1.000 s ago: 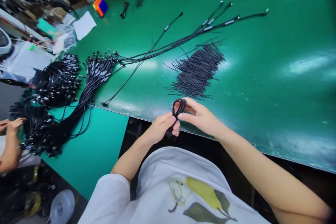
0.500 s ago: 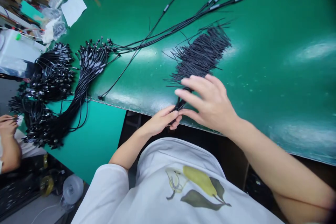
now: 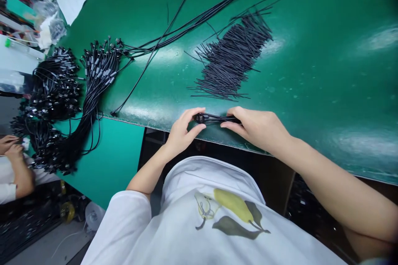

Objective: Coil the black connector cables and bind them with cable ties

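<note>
The left hand [image 3: 183,126] and the right hand [image 3: 256,128] are both closed on a short folded black cable [image 3: 216,119]. The left fingers curl around one end, the right thumb and fingers pinch the other end, and so the cable stretches flat between them, just at the near edge of the green bench mat [image 3: 323,78]. Much work seems done, because a large bundle of black cables [image 3: 99,70] and a second dark bundle [image 3: 56,87] lie gathered at the left end of the mat, and they hang down onto a lower teal mat [image 3: 108,161]. Some longer loose cables [image 3: 199,18] stretch toward the far edge. Much seems left also: a wide pile of short black pieces [image 3: 233,58] lies just beyond the hands. To the right of the hands the mat gives open room for moving, and the hands of a co-worker [image 3: 10,149] are at the left side, next to the bundles.
</note>
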`<state>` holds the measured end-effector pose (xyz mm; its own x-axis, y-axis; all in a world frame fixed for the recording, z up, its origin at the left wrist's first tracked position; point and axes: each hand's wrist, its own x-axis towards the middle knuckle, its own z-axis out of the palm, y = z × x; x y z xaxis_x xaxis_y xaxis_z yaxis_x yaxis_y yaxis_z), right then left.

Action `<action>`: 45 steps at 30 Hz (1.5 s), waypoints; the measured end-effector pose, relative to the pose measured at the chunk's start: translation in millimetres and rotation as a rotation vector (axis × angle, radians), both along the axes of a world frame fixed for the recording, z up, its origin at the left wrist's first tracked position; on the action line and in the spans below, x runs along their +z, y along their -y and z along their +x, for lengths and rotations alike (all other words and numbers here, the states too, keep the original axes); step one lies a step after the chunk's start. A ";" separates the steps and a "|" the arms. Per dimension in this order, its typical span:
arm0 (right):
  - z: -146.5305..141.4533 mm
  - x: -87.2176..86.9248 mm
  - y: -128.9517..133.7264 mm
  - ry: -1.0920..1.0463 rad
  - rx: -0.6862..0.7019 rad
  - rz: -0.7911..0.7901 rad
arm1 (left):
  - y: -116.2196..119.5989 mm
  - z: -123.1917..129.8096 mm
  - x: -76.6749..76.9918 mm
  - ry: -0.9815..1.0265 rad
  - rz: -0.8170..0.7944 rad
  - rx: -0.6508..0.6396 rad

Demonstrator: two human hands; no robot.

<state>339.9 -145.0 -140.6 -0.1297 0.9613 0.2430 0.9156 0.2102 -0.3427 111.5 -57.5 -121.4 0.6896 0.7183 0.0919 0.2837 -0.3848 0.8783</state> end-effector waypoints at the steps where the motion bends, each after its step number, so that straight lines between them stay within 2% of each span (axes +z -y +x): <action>1: -0.6 0.3 1.6 -0.025 -0.028 0.005 | 0.0 1.2 0.7 -0.009 0.110 0.014; 4: -3.8 2.6 4.1 -0.126 -0.094 -0.002 | -0.1 5.7 2.8 0.013 0.391 0.061; 7: -7.6 5.4 4.9 -0.287 -0.137 -0.084 | -2.1 9.2 3.0 0.071 0.534 0.067; 11: -9.5 8.6 5.5 -0.583 -0.074 -0.321 | -7.6 9.6 2.5 0.136 0.548 0.004; 15: -8.7 10.0 5.0 -0.706 0.050 -0.541 | -11.6 9.4 3.5 0.175 0.479 -0.061; 19: -9.9 6.1 4.6 -0.772 -0.001 -0.598 | -12.6 11.0 5.8 0.119 0.468 -0.103; 22: -10.7 6.7 10.4 -0.833 -0.065 -0.612 | -9.2 13.6 12.1 0.090 0.566 -0.178; 25: -9.3 16.8 22.4 -0.879 -0.076 -0.630 | -5.2 16.8 17.2 0.073 0.725 -0.243; 28: 2.2 28.6 35.0 -0.820 -0.096 -0.630 | -6.4 22.3 12.7 0.122 0.821 -0.286; 30: 24.8 33.5 46.3 -0.703 -0.213 -0.511 | -9.5 26.3 6.8 0.149 0.790 -0.279; 31: 42.3 35.0 54.2 -0.622 -0.338 -0.416 | -11.5 27.3 4.0 0.135 0.751 -0.247; 35: 146.1 36.8 99.4 -0.182 -1.062 0.037 | -24.0 17.0 -6.9 -0.040 0.565 -0.084; 36: 175.1 36.8 112.1 -0.072 -1.200 0.111 | -28.0 11.1 -10.4 -0.082 0.536 -0.073; 37: 202.5 37.1 124.2 0.017 -1.304 0.114 | -31.9 4.6 -14.3 -0.119 0.512 -0.069; 38: 227.2 37.8 135.1 0.075 -1.360 0.054 | -35.6 -2.0 -18.3 -0.151 0.489 -0.072; 39: 248.4 38.9 144.5 0.097 -1.354 -0.048 | -38.8 -8.3 -22.2 -0.178 0.465 -0.071; 41: 279.2 42.2 157.5 0.081 -1.280 -0.253 | -43.7 -18.3 -28.5 -0.208 0.425 -0.072; 43: 295.8 45.0 162.2 0.026 -1.205 -0.389 | -46.0 -23.2 -31.3 -0.216 0.404 -0.080; 45: 300.8 44.6 160.2 -0.009 -1.169 -0.475 | -46.4 -23.2 -30.6 -0.199 0.401 -0.080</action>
<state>640.7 -305.1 -95.9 0.8549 0.4932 -0.1610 0.4683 -0.8671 -0.1695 88.3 -11.2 -152.1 0.7740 0.5967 0.2117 0.3873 -0.7108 0.5872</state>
